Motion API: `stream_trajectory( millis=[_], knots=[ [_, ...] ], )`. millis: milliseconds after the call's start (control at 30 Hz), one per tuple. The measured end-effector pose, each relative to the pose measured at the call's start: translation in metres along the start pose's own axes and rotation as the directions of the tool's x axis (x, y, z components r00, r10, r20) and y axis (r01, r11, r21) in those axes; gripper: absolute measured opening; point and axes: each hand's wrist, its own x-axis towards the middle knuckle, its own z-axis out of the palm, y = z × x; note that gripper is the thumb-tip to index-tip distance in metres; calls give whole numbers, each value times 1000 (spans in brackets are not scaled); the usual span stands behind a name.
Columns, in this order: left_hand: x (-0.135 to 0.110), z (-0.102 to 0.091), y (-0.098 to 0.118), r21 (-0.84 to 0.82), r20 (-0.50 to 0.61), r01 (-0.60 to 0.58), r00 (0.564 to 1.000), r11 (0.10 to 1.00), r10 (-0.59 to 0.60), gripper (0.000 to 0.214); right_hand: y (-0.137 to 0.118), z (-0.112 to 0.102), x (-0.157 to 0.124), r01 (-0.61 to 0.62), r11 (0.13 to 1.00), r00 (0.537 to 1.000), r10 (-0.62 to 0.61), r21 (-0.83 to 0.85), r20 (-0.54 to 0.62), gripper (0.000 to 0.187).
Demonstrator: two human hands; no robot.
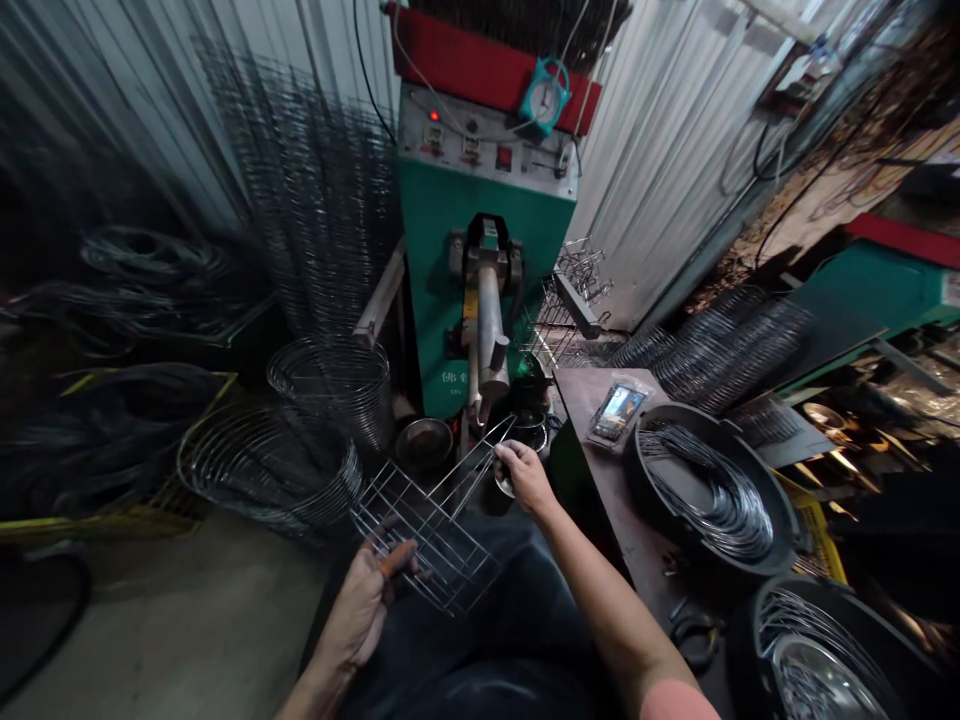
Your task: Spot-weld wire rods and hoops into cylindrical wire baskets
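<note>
My left hand [371, 590] is closed round the near-left edge of a wire rack [435, 535], a rectangular grid of thin metal rods held tilted over my lap. Something orange-brown wraps one finger of that hand. My right hand [523, 475] pinches thin bent wires at the rack's far-right side; whether they are joined to the grid I cannot tell. Just beyond the fingers stands a green spot welder [439, 280]. Its metal electrode arm [491, 325] points toward me, with the tip just above the far ends of the wires.
Stacked wire rings [270, 470] stand at the left. On the right-hand table [581, 390] lie a phone in a plastic bag [619, 410] and a black round tub [645, 490] of bent wires. A second tub [750, 640] is nearer me. A bowl [424, 440] sits below the welder.
</note>
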Motion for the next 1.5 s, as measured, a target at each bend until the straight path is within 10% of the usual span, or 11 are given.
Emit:
stream_trajectory(
  millis=[100, 167, 233, 300, 367, 467, 833, 1500],
  knots=[
    [-5, -12, -3, 126, -28, -103, 994, 987, 107, 78, 5, -1, -9, 12, 999, 1000, -12, -50, -8, 29],
    [-10, -14, 5, 403, -182, -282, 908, 871, 378, 85, 7, -1, -15, 17, 997, 1000, -18, -81, -4, 30],
    [-13, -5, 20, 759, -150, -377, 693, 532, 705, 82, 9, 0, -19, 27, 995, 1000, -27, -99, 3, 30],
    [-15, 13, 35, 916, 155, -391, 557, 93, 816, 69, 10, 2, -21, 45, 992, 999, -44, -117, 12, 30],
    [-13, 38, 46, 875, 451, -421, 534, -237, 715, 55, 10, 4, -23, 72, 989, 997, -70, -132, 14, 29],
    [-2, 73, 49, 782, 623, -431, 555, -450, 552, 50, 9, 5, -25, 84, 987, 996, -84, -136, 4, 28],
    [29, 102, 52, 713, 693, -448, 569, -539, 443, 34, 2, 2, -13, 77, 997, 997, -78, -25, -14, 28],
    [65, 135, 84, 772, 570, -359, 756, -524, 322, 25, -1, 7, 39, -11, 993, 997, 20, 118, -70, 27]
  ],
)
